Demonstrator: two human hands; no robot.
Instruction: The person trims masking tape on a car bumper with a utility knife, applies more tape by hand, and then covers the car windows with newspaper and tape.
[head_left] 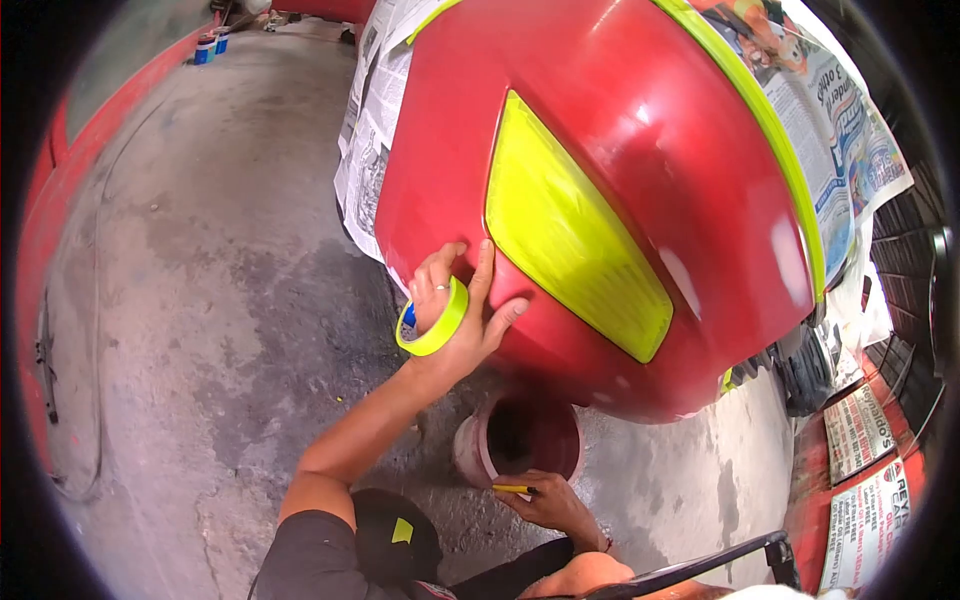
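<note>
- The left hand [460, 325] lies against the red panel [620, 130], just beside the lower left corner of the yellow-green patch [575, 230]. Its index finger is stretched out, with the tip at the edge of that patch, and the thumb is spread well away from it. The other fingers are bent.
- The tape roll [432, 318], yellow-green on the outside, hangs around the bent fingers of the left hand, by the lower left edge of the red panel. A bit of blue shows inside its ring.
- The right hand [555, 505] is low in the view, in front of the bucket [470, 450]. Its fingers are pinched on a slim yellow tool [515, 489], which points to the left; how each finger sits cannot be made out.
- The bucket stands on the concrete floor [200, 300], below the bottom edge of the red panel, and is dark inside.
- Pale spots mark the right part of the red panel. A yellow-green strip [765, 110] runs along its right edge, and newspaper shows beyond both the left edge [372, 130] and the right one.
- A small yellow-green piece [402, 530] sits on a dark rounded surface [385, 510] beside the sleeve [305, 560] of the left arm.
</note>
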